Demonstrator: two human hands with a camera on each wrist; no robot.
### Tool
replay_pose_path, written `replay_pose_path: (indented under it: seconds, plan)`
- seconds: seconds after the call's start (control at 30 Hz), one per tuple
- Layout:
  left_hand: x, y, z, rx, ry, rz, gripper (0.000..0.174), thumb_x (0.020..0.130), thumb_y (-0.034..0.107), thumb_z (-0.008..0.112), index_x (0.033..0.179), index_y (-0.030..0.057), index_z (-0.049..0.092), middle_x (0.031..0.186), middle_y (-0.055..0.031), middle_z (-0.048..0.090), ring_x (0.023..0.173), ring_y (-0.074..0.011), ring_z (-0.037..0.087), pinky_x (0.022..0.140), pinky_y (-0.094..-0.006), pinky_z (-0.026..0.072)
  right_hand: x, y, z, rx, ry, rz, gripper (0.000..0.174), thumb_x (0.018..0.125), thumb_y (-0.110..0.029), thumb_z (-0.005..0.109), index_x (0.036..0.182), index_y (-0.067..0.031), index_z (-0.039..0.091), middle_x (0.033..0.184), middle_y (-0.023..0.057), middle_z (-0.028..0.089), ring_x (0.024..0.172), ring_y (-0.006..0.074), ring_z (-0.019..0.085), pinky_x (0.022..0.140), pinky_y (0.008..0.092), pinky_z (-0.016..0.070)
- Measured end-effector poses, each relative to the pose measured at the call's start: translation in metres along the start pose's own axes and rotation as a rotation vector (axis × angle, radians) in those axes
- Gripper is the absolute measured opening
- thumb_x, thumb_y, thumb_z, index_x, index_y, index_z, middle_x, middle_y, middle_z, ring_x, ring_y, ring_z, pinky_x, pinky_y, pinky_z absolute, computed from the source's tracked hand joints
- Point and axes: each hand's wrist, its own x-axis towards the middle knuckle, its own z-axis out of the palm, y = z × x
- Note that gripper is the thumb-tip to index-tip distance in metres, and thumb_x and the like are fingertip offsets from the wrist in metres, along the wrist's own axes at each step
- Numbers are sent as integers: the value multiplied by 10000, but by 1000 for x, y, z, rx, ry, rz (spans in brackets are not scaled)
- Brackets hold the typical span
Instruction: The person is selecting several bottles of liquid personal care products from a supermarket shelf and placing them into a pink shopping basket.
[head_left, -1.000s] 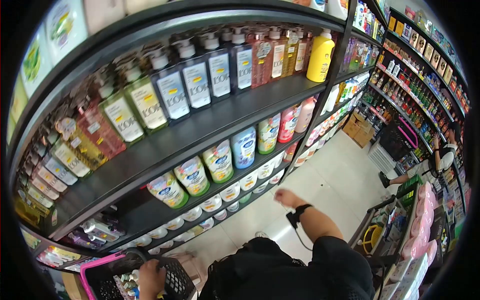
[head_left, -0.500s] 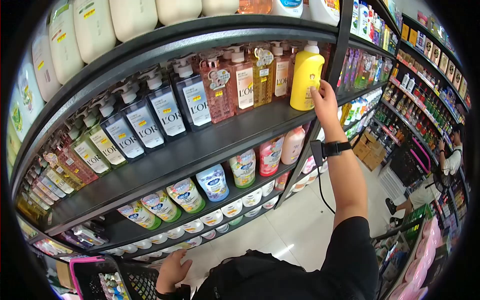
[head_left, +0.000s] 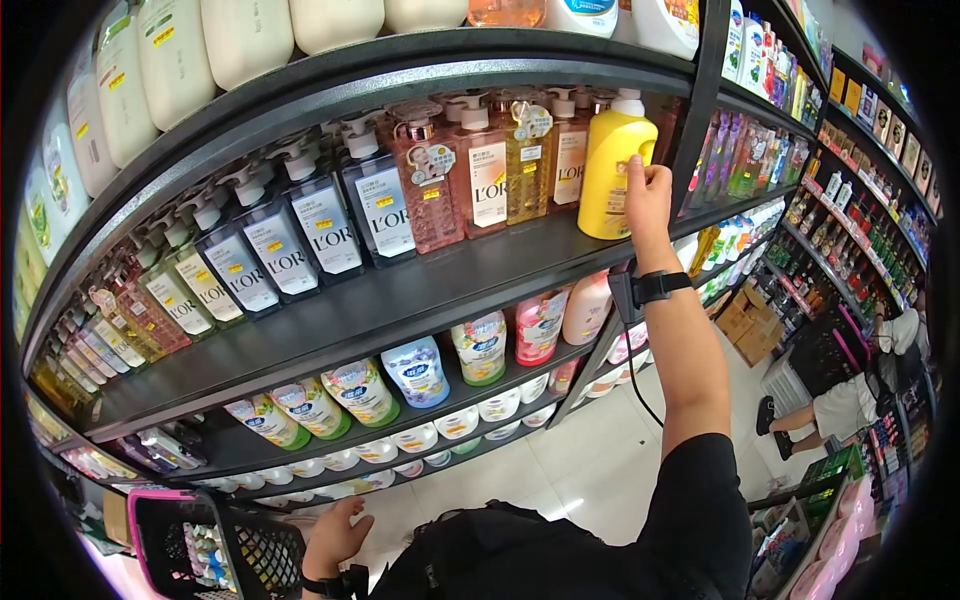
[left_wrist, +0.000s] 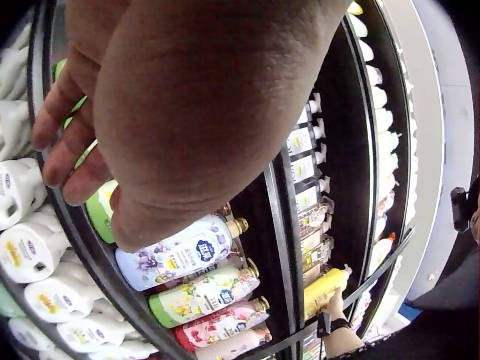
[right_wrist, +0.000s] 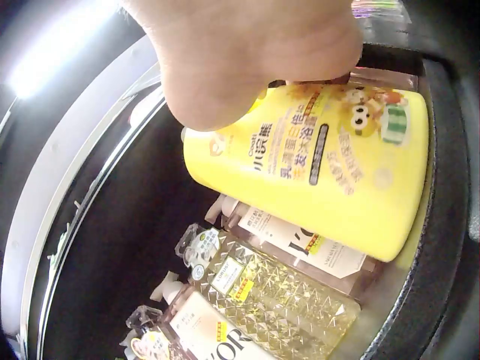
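Note:
A yellow pump bottle [head_left: 608,185] stands at the right end of the upper shelf. My right hand [head_left: 650,205] holds it by its right side, thumb on the front, the other fingers partly hidden. Close up in the right wrist view, the hand [right_wrist: 247,56] covers the upper edge of the yellow bottle [right_wrist: 322,180], which lies beside a clear amber bottle [right_wrist: 277,292]. Down by the black basket [head_left: 265,550], my left hand [head_left: 338,535] is empty with relaxed, spread fingers. In the left wrist view that hand [left_wrist: 195,112] appears before a lower shelf with a blue-white bottle [left_wrist: 180,251].
Rows of pump bottles [head_left: 330,225] fill the shelf left of the yellow one, with a shelf edge [head_left: 350,335] running below. Cartons [head_left: 750,322] stand on the floor to the right, near another person [head_left: 845,405]. A display with pink packs [head_left: 840,540] is at lower right.
My right hand has risen from low over the aisle to the yellow bottle and now grips it. The left hand has let go of the basket handle. The view has shifted toward the shelf.

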Motion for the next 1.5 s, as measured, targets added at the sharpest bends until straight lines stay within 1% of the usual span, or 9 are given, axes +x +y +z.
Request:
replay_pose_path:
  seconds: [0.03, 0.13, 0.43, 0.67, 0.93, 1.1, 1.2, 1.33, 1.5]
  plan:
    - [0, 2, 1, -4, -2, -7, 380, 844, 221, 741, 1159, 33, 643, 1031, -184, 714, 975, -351, 690, 810, -421, 548, 1, 2, 7, 16, 106, -32, 512, 984, -457, 614, 1125, 34, 589, 1099, 178, 634, 1004, 249, 621, 863, 356, 489]
    - [4, 13, 0, -30, 14, 31, 381, 843, 219, 740, 1158, 29, 642, 1020, -185, 713, 969, -354, 691, 813, -425, 549, 5, 0, 20, 244, 127, 35, 449, 1007, -393, 601, 1161, 28, 582, 1098, 132, 656, 983, 199, 626, 846, 332, 494]
    - [-9, -11, 5, -37, 41, 3, 390, 829, 198, 750, 1155, 16, 638, 1043, -201, 705, 975, -363, 687, 829, -432, 548, 39, -4, 6, 495, -332, 84, 306, 1040, -251, 544, 1129, 28, 633, 940, 57, 690, 822, 143, 625, 750, 314, 490]
    - [-25, -19, -13, 7, 59, -22, 390, 830, 205, 741, 1156, 17, 638, 1044, -197, 706, 976, -378, 685, 832, -442, 544, 10, -42, -63, 662, -676, 652, 274, 1020, -211, 552, 1123, 23, 651, 962, 115, 740, 787, 207, 737, 721, 385, 609]
    - [7, 13, -27, -28, -72, 250, 415, 837, 214, 773, 1190, 37, 645, 1075, -154, 699, 999, -340, 676, 863, -398, 545, -162, -73, -91, 923, -1100, 492, 363, 1022, -188, 557, 1323, 14, 552, 1155, 129, 704, 970, 235, 728, 833, 369, 609]
    - [32, 83, -23, -365, -133, 533, 777, 822, 200, 815, 1452, -18, 415, 1409, -209, 513, 1283, -320, 546, 1061, -401, 459, -305, -96, -55, 1122, -1063, 409, 392, 979, -100, 618, 1349, -10, 527, 1217, 122, 663, 1059, 231, 675, 910, 368, 559]
    - [30, 119, -13, -650, -107, 446, 911, 756, 189, 845, 1487, -5, 337, 1389, -193, 523, 1284, -294, 535, 1080, -409, 434, -368, -117, -41, 1083, -1171, 412, 351, 1000, -74, 560, 1342, 2, 533, 1260, 89, 635, 1140, 187, 618, 991, 341, 493]
    - [-7, 72, -1, -872, 60, 232, 926, 735, 214, 856, 1480, 15, 343, 1354, -171, 552, 1257, -285, 548, 1062, -405, 441, -422, -149, -34, 1099, -1307, 677, 416, 947, -66, 638, 1344, -4, 530, 1256, 80, 635, 1145, 175, 610, 995, 339, 479]
    - [-88, 8, -17, -785, 125, 118, 936, 729, 303, 856, 1481, 42, 364, 1328, -162, 586, 1235, -300, 577, 1045, -409, 458, -470, -172, -17, 1085, -1895, 643, 591, 828, -38, 768, 1365, -28, 521, 1286, 64, 621, 1179, 180, 592, 1020, 349, 467]
